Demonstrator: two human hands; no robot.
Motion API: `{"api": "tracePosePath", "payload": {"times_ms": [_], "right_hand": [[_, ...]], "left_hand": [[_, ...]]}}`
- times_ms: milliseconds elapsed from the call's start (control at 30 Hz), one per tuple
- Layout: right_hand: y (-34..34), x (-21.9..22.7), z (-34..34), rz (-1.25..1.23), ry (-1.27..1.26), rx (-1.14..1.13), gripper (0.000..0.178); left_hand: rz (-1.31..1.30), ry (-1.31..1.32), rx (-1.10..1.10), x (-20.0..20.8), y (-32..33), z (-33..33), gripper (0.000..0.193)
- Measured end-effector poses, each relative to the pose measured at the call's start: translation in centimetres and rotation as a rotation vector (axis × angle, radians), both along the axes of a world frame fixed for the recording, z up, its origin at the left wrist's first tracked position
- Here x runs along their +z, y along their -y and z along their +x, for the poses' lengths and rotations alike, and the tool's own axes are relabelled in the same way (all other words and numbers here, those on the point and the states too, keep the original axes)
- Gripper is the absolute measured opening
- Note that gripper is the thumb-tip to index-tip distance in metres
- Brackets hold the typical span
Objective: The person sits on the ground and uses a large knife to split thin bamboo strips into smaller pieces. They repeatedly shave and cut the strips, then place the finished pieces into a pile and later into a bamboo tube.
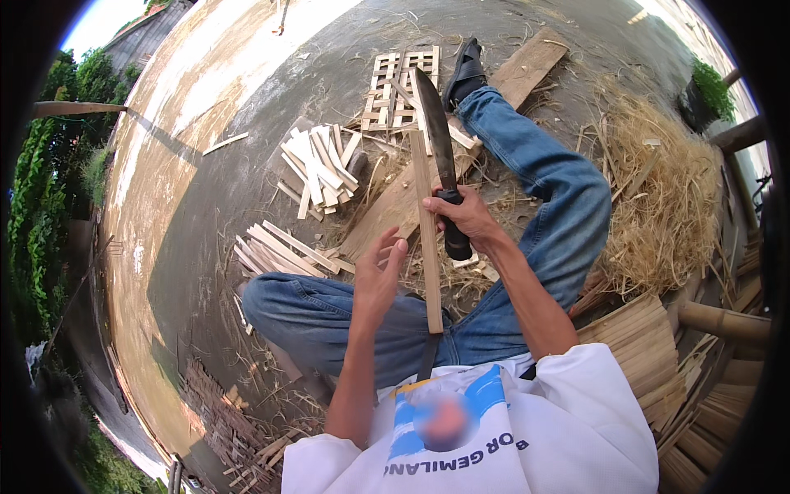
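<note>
Fingers (436, 205) of right hand (467, 216) grip knife (442, 144), touching wooden strip (429, 267); left hand (378, 278) loosely spread.

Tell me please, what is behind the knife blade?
Beyond the knife blade, parts of the wooden lattice and the wide plank show; whatever it directly covers cannot be seen.

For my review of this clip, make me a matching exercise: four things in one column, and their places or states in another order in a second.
Column 1
1. Large knife
2. Left hand
3. Lattice panel
4. Heap of straw-coloured shavings

Column 2
A. Piled up to the right of the right leg
B. Lying flat, left of the dark shoe
C. Gripped by its black handle in the right hand
D. Raised, fingers apart, holding nothing

Right pairs: 1-C, 2-D, 3-B, 4-A
</note>
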State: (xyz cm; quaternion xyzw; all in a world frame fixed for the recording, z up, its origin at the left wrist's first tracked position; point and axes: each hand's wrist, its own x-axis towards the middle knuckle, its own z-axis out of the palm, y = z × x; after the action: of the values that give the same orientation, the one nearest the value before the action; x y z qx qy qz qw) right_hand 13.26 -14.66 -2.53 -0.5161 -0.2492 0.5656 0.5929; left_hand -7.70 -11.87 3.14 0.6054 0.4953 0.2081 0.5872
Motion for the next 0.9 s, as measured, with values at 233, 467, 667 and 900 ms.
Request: {"api": "tracePosePath", "payload": {"times_ms": [233, 467, 667, 900], "right_hand": [[-0.1, 4.4, -2.3, 0.033, 0.076, 0.170, 0.031], [-0.1, -0.4, -0.4, -0.220, 0.712, -0.021, 0.044], [1.3, -6.2, -6.3, -0.369, 0.523, 0.016, 0.053], [0.4, -4.8, -11.1, -0.268, 0.473, 0.068, 0.057]], "left_hand": [[-0.040, 0.267, -0.101, 3.9, -10.5, 4.1, 0.043], [0.415, 0.253, 0.333, 1.8, -13.3, 1.7, 0.030], [0.414, 0.235, 0.550, -1.9, -12.1, 1.8, 0.033], [0.520, 0.236, 0.532, -1.8, -12.3, 0.8, 0.044]]}}
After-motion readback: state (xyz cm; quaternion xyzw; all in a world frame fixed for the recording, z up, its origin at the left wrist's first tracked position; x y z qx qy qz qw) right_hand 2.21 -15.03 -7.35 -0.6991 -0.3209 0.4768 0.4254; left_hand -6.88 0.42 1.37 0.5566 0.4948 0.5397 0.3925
